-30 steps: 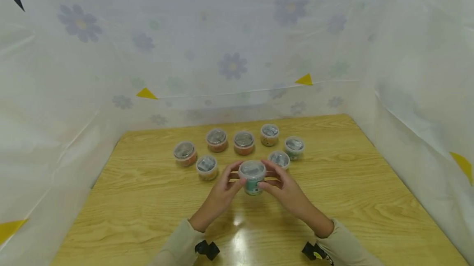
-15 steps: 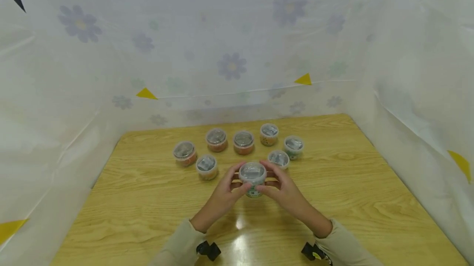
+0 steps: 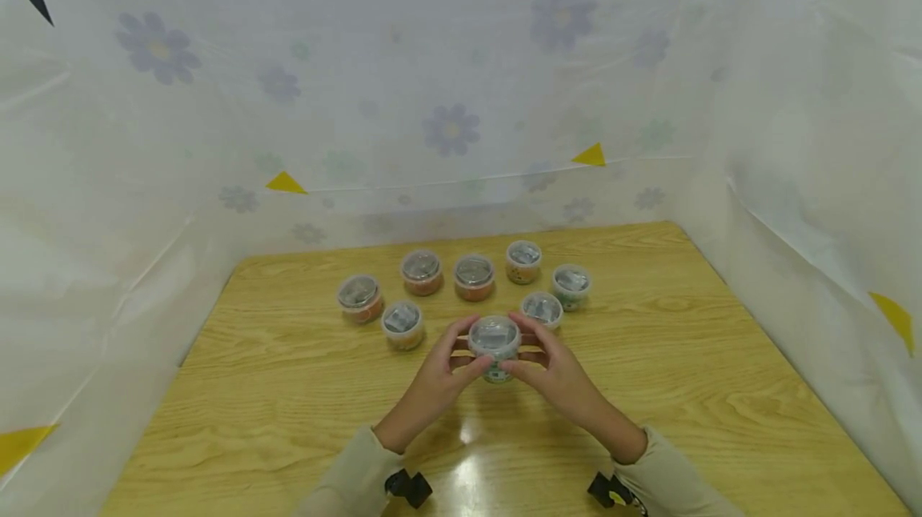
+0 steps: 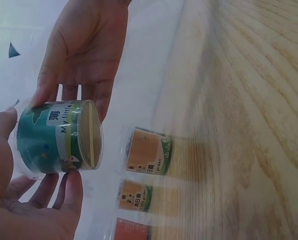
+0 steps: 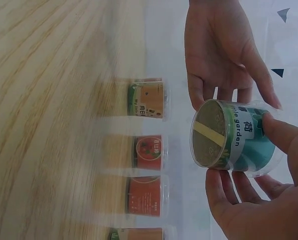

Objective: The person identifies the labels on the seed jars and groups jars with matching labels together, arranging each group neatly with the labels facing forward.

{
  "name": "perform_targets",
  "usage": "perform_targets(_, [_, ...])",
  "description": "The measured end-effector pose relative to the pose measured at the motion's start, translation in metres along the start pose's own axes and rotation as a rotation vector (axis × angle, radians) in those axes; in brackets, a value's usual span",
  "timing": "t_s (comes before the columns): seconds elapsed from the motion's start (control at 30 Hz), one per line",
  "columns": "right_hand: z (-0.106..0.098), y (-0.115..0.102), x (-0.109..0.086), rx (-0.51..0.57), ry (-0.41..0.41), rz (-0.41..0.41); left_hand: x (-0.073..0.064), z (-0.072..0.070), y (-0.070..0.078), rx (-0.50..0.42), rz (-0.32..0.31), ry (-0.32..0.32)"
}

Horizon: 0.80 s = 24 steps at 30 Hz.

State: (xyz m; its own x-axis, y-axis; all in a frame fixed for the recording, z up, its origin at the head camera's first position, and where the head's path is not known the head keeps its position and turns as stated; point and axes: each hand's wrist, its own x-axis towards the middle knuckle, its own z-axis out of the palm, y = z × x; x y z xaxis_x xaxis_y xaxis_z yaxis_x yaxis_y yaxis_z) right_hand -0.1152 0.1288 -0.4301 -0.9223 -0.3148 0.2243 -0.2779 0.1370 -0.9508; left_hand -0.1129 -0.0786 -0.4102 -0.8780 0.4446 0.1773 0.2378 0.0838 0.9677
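Note:
Both my hands hold a clear plastic tub point(image 3: 494, 334) above the table, one on each side. Its green label, with "My little garden" on it, shows in the left wrist view. My left hand point(image 3: 437, 381) grips the tub with the thumb at the front and fingers around the left side. On the opposite side, my right hand point(image 3: 560, 379) grips it the same way. A clear domed lid covers the tub, and a grey packet seems to lie under it. Across its base runs a yellowish strip, seen in both wrist views.
Several similar lidded tubs stand behind my hands, including an orange-red one point(image 3: 474, 278), a left one point(image 3: 359, 299) and a green-labelled one point(image 3: 572, 288). They sit on a wooden table point(image 3: 288, 397). White flower-print sheeting point(image 3: 446, 85) encloses the back and sides.
The tub has turned in my hands, so the green front of its label no longer faces the head camera. My thumbs have come closer together across its front.

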Motion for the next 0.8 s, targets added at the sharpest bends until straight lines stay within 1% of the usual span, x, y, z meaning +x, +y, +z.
perform_targets(0.1, [-0.001, 0.003, -0.001, -0.010, 0.012, -0.001, 0.000, 0.002, -0.001, -0.004, 0.000, 0.000])
perform_targets(0.23, [-0.001, 0.006, -0.003, -0.031, 0.022, -0.013, 0.000, 0.003, -0.003, -0.016, -0.026, -0.001])
perform_targets(0.33, [0.000, -0.003, -0.004, -0.033, 0.016, -0.011, 0.000, 0.004, -0.005, -0.022, -0.038, -0.003])
perform_targets(0.43, [0.000, -0.001, -0.004, -0.028, 0.003, 0.005, 0.000, 0.003, -0.008, -0.023, -0.044, -0.009])
perform_targets(0.47, [0.000, 0.000, -0.003, -0.024, -0.004, 0.015, 0.000, 0.003, -0.008, -0.024, -0.049, -0.012])
perform_targets(0.57, [-0.001, 0.016, -0.002, -0.012, -0.029, 0.029, 0.000, 0.002, -0.011, -0.034, -0.063, -0.013])
perform_targets(0.7, [-0.001, 0.023, 0.000, 0.009, -0.059, 0.045, 0.001, 0.000, -0.016, -0.040, -0.085, 0.001])
perform_targets(0.8, [-0.001, 0.028, 0.002, -0.001, -0.053, 0.059, 0.002, -0.001, -0.019, -0.031, -0.083, 0.017])
